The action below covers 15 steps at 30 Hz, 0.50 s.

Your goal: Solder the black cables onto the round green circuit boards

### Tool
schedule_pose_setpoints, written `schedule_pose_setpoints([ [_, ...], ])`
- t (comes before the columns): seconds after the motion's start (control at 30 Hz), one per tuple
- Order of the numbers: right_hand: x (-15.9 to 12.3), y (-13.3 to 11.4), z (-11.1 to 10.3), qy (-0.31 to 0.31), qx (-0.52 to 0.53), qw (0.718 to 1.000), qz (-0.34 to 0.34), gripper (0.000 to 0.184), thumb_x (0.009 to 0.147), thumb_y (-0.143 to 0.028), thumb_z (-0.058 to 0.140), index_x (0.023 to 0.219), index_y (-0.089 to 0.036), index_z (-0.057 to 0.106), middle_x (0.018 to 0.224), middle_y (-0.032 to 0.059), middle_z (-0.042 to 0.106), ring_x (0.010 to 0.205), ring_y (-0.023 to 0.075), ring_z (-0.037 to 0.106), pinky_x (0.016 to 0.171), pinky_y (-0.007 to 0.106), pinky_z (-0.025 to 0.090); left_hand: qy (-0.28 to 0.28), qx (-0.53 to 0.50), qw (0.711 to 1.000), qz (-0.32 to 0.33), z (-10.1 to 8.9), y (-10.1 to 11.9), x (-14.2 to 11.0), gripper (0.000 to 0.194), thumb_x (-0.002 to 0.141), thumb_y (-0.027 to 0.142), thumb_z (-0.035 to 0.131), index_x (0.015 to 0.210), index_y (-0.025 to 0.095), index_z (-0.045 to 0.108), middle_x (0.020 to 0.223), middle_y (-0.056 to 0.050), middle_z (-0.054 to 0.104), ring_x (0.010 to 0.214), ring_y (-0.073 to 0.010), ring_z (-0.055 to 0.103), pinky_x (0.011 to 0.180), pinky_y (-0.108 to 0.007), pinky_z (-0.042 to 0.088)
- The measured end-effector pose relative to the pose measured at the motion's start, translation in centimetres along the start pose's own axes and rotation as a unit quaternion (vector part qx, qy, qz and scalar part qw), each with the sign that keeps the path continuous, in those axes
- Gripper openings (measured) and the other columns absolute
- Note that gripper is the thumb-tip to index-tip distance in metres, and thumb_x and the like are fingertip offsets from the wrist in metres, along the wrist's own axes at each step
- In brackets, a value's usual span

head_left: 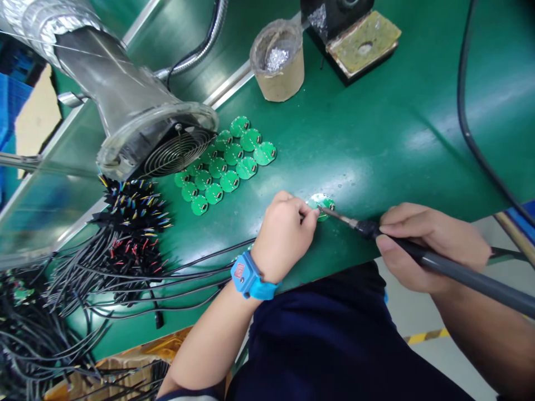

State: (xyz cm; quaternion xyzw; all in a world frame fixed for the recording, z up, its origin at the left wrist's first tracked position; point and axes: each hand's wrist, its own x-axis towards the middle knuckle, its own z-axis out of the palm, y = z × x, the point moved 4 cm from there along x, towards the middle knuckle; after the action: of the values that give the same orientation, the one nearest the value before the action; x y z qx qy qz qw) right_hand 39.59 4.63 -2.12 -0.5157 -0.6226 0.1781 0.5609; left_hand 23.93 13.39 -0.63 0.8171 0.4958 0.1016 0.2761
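Note:
My right hand (434,245) grips a soldering iron (412,248) by its dark handle. The iron's metal tip rests at a round green circuit board (328,201) lying on the bench. From the other side, my left hand (288,234) is closed in a pinch at the board's left edge; whatever sits between thumb and fingers is hidden. A blue wrist strap (246,277) is on my left wrist. Black cables (196,273) run from the left and pass out of sight behind that wrist and hand.
Several green boards (229,181) lie in rows beside a fume extractor (175,150). Bundled cables with stripped ends (134,206) fill the left. A tub with solder scraps (278,72) and a stand with a yellow sponge (365,44) are at the back. A black cord (463,111) hangs right.

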Motion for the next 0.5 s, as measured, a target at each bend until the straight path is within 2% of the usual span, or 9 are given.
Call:
schedule_pose_setpoints([
  [0.1,0.1,0.1,0.1,-0.012,0.004,1.0,0.028,0.02,0.062,-0.009,0.061,0.077,-0.021,0.056,0.064,-0.0008,0.056,0.051,0.012,0.054,0.04,0.026,0.041,-0.002,0.005,1.0,-0.003,-0.1,0.0,0.2,0.019,0.074,0.013,0.065,0.056,0.017,0.058,0.057,0.0,0.054,0.063,-0.0136,0.053,0.06,-0.027,0.045],
  [0.17,-0.1,0.4,-0.1,0.01,0.025,0.998,0.048,0.021,0.062,-0.008,0.062,0.078,-0.021,0.057,0.066,0.0003,0.057,0.053,0.0134,0.056,0.04,0.027,0.041,-0.003,0.01,1.0,-0.001,-0.2,0.0,0.2,0.021,0.073,0.014,0.066,0.054,0.018,0.057,0.056,0.0,0.054,0.063,-0.0138,0.053,0.059,-0.026,0.045],
  [0.27,-0.5,1.0,-0.7,0.096,0.077,0.991,0.053,0.018,0.062,-0.009,0.063,0.077,-0.019,0.06,0.066,0.0023,0.058,0.055,0.016,0.058,0.041,0.029,0.042,-0.014,0.022,1.0,-0.001,-0.3,0.0,0.4,0.024,0.073,0.015,0.066,0.051,0.018,0.054,0.054,0.001,0.053,0.061,-0.014,0.053,0.058,-0.027,0.045],
  [0.4,-0.3,1.9,-1.5,0.178,0.117,0.973,0.094,0.011,0.063,-0.011,0.062,0.07,-0.019,0.059,0.062,0.0021,0.057,0.054,0.0163,0.056,0.042,0.031,0.043,-0.035,0.042,0.998,-0.01,-0.2,0.0,0.9,0.026,0.072,0.016,0.065,0.049,0.018,0.054,0.055,0.0,0.053,0.058,-0.0141,0.052,0.057,-0.027,0.044],
  [0.5,1.0,1.7,-2.3,0.241,0.162,0.956,0.053,0.01,0.061,-0.013,0.063,0.064,-0.018,0.055,0.054,-0.0001,0.055,0.046,0.0157,0.053,0.035,0.03,0.04,-0.03,0.055,0.998,-0.008,0.2,0.1,0.8,0.024,0.072,0.016,0.066,0.05,0.017,0.055,0.056,-0.001,0.052,0.058,-0.0141,0.052,0.058,-0.027,0.045],
])
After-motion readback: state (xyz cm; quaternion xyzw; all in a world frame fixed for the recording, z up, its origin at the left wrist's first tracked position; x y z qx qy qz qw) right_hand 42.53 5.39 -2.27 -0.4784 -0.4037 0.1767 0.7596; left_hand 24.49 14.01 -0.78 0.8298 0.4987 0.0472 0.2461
